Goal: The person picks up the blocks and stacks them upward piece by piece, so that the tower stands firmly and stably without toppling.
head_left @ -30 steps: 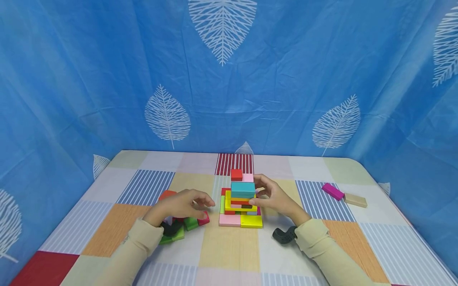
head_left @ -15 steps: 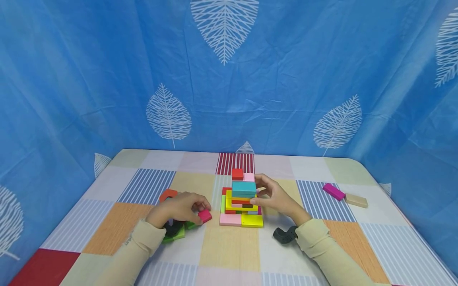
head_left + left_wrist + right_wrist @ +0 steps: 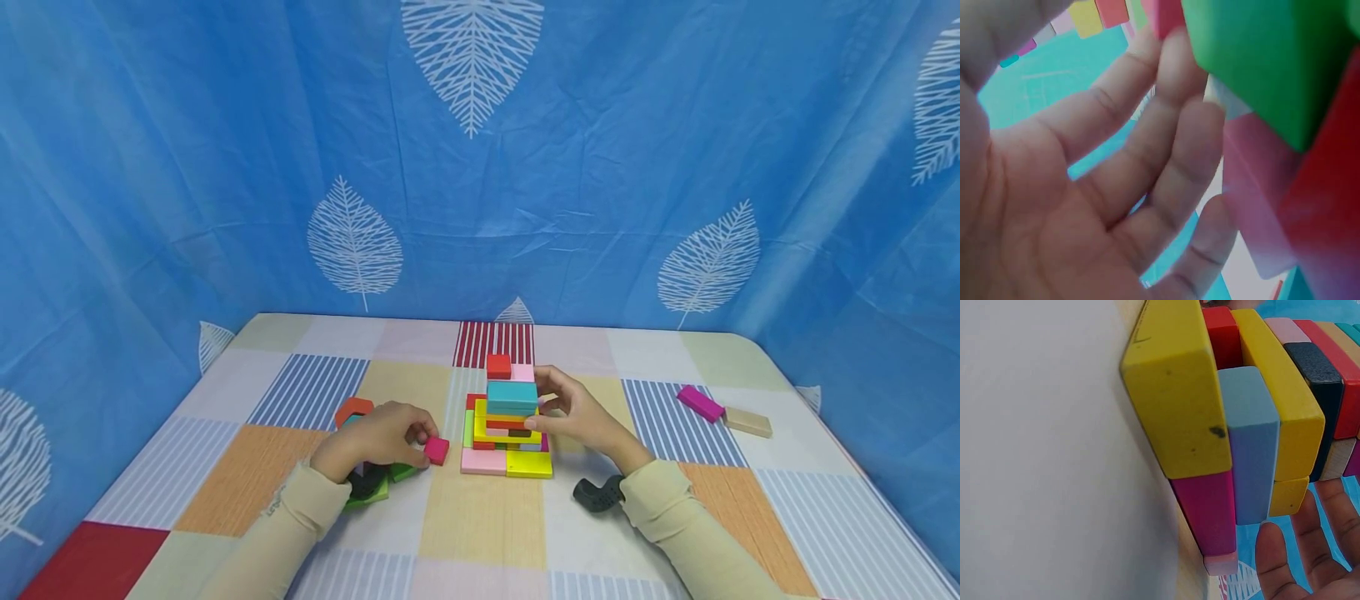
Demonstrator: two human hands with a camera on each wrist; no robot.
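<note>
In the head view, my left hand pinches a small deep-pink block between thumb and fingers at the right edge of a loose block pile. The left wrist view shows its fingertips at this pink block, with a green block close by. Right of it rises a tower of flat coloured blocks, topped near the front by a teal block. My right hand holds the tower's right side, thumb in front and fingers behind. Up close, the right wrist view shows the tower's yellow block and light-blue block.
Under the left wrist lie green blocks and an orange block. A magenta block and a plain wooden block lie at the far right. A black wrist device sits by the right sleeve. Blue curtains surround the checked tabletop.
The left hand has lowered its fingers onto the deep-pink block and drawn it slightly right, away from the green blocks. The right hand stays at the tower.
</note>
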